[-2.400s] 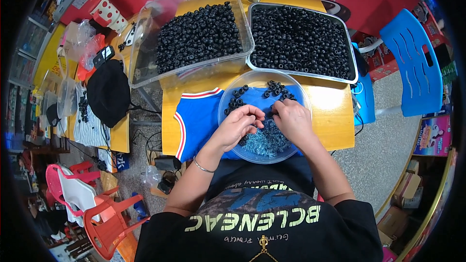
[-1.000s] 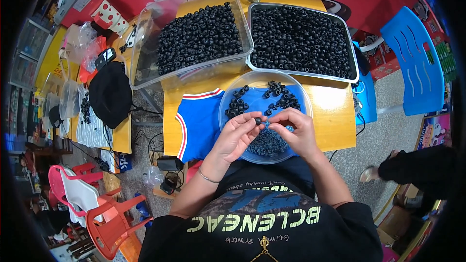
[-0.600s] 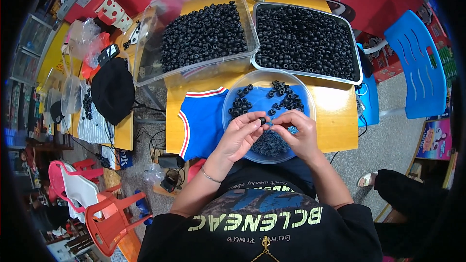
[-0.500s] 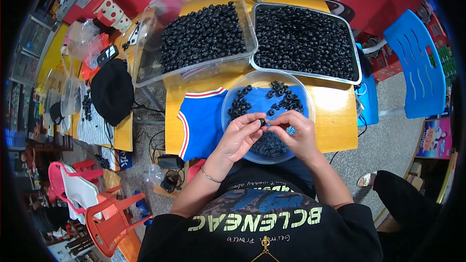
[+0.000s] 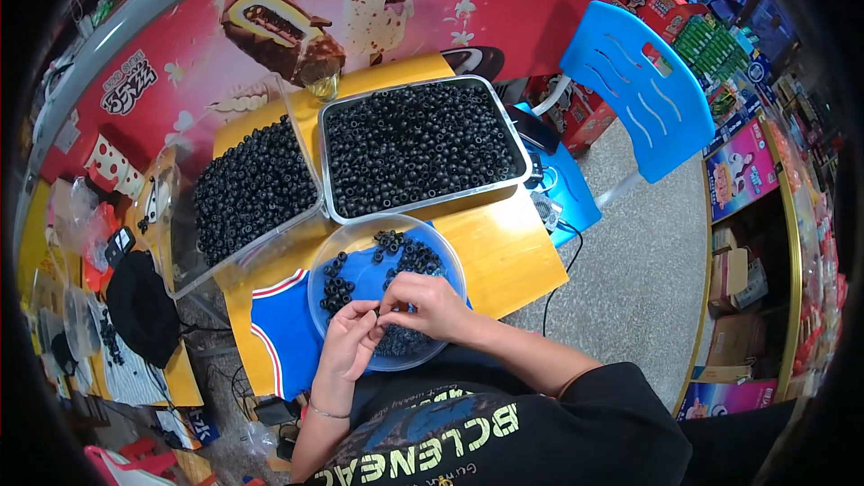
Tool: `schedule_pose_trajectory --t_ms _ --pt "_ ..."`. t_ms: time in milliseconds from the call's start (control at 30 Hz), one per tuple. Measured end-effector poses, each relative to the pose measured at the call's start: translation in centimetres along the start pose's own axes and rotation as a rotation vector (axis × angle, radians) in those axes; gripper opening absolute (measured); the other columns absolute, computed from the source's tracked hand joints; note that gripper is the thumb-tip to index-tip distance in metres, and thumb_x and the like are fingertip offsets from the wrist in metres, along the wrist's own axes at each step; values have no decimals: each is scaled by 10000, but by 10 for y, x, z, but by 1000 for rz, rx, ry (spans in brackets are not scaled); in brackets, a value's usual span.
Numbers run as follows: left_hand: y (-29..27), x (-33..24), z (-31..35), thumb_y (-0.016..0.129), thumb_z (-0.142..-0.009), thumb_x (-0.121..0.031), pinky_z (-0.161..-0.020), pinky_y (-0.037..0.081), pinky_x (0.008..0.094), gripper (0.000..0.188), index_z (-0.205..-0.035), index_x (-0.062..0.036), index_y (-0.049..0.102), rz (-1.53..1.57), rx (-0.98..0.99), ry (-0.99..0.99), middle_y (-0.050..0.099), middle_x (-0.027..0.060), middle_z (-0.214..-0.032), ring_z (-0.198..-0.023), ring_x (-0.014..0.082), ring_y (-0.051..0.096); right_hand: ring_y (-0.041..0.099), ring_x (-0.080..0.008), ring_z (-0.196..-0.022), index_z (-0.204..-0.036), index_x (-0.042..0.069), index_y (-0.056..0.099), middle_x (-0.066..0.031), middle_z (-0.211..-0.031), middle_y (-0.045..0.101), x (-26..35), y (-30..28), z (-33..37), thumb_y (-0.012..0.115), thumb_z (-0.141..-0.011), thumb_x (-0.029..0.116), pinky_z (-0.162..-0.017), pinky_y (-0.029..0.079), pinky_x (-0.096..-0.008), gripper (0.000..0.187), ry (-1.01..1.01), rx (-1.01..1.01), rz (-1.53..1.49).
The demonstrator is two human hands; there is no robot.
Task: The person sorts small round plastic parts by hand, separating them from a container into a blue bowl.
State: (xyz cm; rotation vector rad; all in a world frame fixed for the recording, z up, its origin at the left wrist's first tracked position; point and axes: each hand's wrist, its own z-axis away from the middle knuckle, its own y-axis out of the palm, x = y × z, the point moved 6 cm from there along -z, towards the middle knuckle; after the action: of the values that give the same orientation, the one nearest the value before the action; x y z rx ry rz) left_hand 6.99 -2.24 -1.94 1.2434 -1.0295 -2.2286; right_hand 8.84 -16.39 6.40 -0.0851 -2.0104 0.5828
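Over a round clear plastic tub (image 5: 460, 274), both my hands meet with fingertips together. My left hand (image 5: 347, 346) pinches a small black round part, now mostly hidden by the fingers. My right hand (image 5: 427, 304) is closed in a pinch against it; whatever it grips is too small to make out. Inside the tub, black ring-shaped parts (image 5: 338, 289) lie in a cluster at the left, and more black parts (image 5: 418, 256) are heaped at the right. Many tiny dark pieces (image 5: 397, 342) cover the tub's near side, partly below my hands.
A metal tray (image 5: 515, 182) full of black parts stands behind the tub. To its left is a clear plastic bin (image 5: 317, 202), also heaped with them. A blue jersey (image 5: 281, 319) lies on the yellow table (image 5: 504, 256). A blue chair (image 5: 634, 108) stands at right.
The view has swung to the right, so the table appears further left and tilted. My hands have come closer together, and the black part in my left fingers is now mostly covered.
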Motion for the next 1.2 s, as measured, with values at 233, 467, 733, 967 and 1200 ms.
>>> schedule_pose_trajectory --t_ms 233,467,733,967,1200 --pt "10 -1 1 571 -904 -55 -685 529 225 101 -1003 -33 574 79 -5 -15 643 117 -959 -784 152 633 580 -177 -669 -803 38 635 -64 -774 590 -2 -5 -11 729 -757 124 -567 476 -275 136 54 25 -129" --pt "14 -5 2 568 -903 -47 -671 527 219 108 -1009 -28 570 122 10 -55 634 162 -975 -766 159 623 560 -267 -971 -955 78 647 -91 -1000 605 -49 -3 -25 629 -767 96 -848 462 -365 191 20 100 489" --pt "1 -5 3 556 -893 -14 -662 518 213 111 -1002 -22 577 82 25 33 634 175 -982 -770 142 608 564 -274 -927 -861 67 624 -100 -915 570 -59 10 -30 528 -778 103 -777 482 -369 132 5 110 606" --pt "7 -8 5 562 -902 -41 -650 512 197 162 -1058 -12 589 64 -18 25 624 218 -1074 -736 123 598 546 -271 -946 -922 64 605 -104 -945 554 -60 0 -32 557 -773 97 -805 469 -367 160 18 47 678" --pt "10 -5 4 556 -921 -90 -631 501 189 187 -1092 -15 571 2 -21 30 617 220 -1087 -728 118 590 561 -281 -887 -890 35 600 -122 -891 556 -65 6 -32 539 -767 84 -742 489 -365 145 -9 62 742"
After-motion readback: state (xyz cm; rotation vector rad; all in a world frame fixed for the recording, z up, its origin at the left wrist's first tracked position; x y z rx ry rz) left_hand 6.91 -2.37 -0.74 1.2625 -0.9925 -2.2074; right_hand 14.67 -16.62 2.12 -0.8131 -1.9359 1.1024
